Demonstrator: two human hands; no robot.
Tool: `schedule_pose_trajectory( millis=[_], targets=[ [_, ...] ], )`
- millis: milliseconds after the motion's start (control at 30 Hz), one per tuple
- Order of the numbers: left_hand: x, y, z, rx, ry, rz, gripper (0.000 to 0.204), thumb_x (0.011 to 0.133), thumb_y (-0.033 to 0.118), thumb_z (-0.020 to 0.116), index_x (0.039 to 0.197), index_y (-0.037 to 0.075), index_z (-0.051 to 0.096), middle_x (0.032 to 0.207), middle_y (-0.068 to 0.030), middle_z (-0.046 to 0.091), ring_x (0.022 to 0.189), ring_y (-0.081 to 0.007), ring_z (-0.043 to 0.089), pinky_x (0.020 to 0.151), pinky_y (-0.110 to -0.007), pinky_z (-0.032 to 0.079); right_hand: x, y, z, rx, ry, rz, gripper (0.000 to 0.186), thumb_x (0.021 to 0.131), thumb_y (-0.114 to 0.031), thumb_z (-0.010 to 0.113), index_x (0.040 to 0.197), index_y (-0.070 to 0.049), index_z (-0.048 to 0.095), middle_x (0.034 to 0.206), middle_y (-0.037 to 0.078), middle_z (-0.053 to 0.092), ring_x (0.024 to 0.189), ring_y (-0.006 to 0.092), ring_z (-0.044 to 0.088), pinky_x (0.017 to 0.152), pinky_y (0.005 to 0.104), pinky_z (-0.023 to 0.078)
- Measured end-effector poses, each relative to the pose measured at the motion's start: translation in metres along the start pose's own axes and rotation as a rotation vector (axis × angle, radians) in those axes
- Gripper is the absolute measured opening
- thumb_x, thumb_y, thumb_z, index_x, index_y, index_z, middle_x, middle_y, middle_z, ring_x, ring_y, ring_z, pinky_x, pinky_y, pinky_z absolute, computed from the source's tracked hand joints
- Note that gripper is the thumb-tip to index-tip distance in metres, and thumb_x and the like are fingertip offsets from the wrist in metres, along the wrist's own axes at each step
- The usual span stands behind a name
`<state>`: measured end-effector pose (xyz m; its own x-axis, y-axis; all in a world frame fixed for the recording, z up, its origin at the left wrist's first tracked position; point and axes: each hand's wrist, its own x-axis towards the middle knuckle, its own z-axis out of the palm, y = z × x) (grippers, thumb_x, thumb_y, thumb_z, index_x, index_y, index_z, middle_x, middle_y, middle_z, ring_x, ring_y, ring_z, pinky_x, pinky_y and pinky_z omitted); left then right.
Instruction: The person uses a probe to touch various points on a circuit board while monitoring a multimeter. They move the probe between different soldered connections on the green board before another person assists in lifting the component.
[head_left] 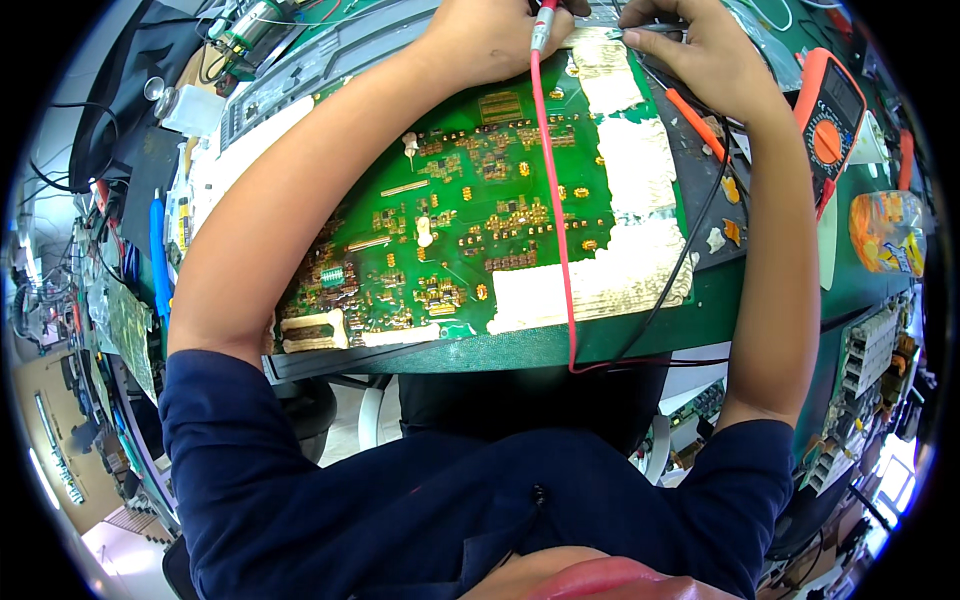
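A large green circuit board (470, 215) lies in front of me, with small gold-coloured parts and broad cream-coloured strips (640, 170) along its right and lower edges. At its far edge my left hand (485, 42) is closed around a red meter probe (543, 28), whose red lead (556, 200) runs down across the board. Close by on the right, my right hand (705, 55) pinches a thin, dark probe near the board's far right corner. Its tip and the contact point are too small to tell. A black lead (690, 245) hangs below that hand.
An orange multimeter (830, 125) lies right of my right forearm, near a clear plastic tub (888, 235) with orange contents. An orange-handled tool (695, 122) rests beside the board. At left are a small bottle (190, 110) and a blue tool (158, 250).
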<state>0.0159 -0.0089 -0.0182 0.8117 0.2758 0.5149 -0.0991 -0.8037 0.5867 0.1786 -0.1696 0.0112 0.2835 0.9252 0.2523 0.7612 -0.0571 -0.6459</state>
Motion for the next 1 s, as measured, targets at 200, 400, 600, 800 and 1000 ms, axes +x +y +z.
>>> schedule_pose_trajectory(
  millis=[200, 400, 600, 800, 1000],
  targets=[
    [0.001, 0.003, 0.000, 0.029, -0.013, -0.026, 0.017, 0.085, 0.004, 0.061, 0.094, -0.002, 0.074, 0.075, -0.0168, 0.070, 0.069, -0.0217, 0.069, 0.068, -0.032, 0.056, 0.002, -0.004, -0.003, 0.054, -0.065, 0.123, 0.014, 0.086, -0.005, 0.072, 0.095, 0.007, 0.070, 0.085, 0.009, 0.072, 0.082, 0.0149, 0.066, 0.078, 0.0312, 0.054],
    [0.001, 0.007, -0.002, -0.014, -0.067, -0.035, 0.016, 0.084, 0.007, 0.064, 0.094, -0.001, 0.074, 0.075, -0.0149, 0.070, 0.068, -0.0205, 0.069, 0.067, -0.032, 0.056, -0.001, -0.012, -0.001, -0.097, 0.026, -0.026, 0.015, 0.084, -0.005, 0.072, 0.097, 0.004, 0.072, 0.086, 0.017, 0.073, 0.081, 0.0219, 0.070, 0.076, 0.0343, 0.055],
    [0.001, 0.009, -0.003, -0.018, -0.143, -0.026, 0.019, 0.083, 0.009, 0.065, 0.098, 0.001, 0.075, 0.077, -0.0131, 0.067, 0.069, -0.0198, 0.064, 0.067, -0.033, 0.053, -0.007, -0.028, 0.000, -0.469, 0.084, -0.219, 0.011, 0.082, -0.009, 0.074, 0.090, -0.002, 0.073, 0.088, 0.017, 0.071, 0.092, 0.0347, 0.067, 0.092, 0.0429, 0.048],
    [0.002, 0.008, -0.004, -0.046, -0.167, 0.004, 0.022, 0.084, 0.009, 0.063, 0.101, 0.003, 0.076, 0.078, -0.0125, 0.064, 0.069, -0.0224, 0.062, 0.066, -0.034, 0.051, -0.012, -0.039, 0.003, -0.625, 0.145, -0.228, 0.007, 0.081, -0.009, 0.074, 0.087, -0.005, 0.074, 0.090, 0.014, 0.071, 0.098, 0.0321, 0.062, 0.095, 0.0440, 0.044],
    [0.004, 0.007, -0.004, 0.066, -0.169, 0.187, 0.020, 0.085, 0.008, 0.064, 0.100, 0.003, 0.075, 0.077, -0.0162, 0.063, 0.068, -0.0294, 0.062, 0.065, -0.038, 0.050, -0.009, -0.029, -0.006, -0.285, 0.070, -0.048, 0.016, 0.080, -0.009, 0.075, 0.093, 0.001, 0.075, 0.090, 0.020, 0.073, 0.089, 0.0367, 0.068, 0.084, 0.0417, 0.053]
  ],
)
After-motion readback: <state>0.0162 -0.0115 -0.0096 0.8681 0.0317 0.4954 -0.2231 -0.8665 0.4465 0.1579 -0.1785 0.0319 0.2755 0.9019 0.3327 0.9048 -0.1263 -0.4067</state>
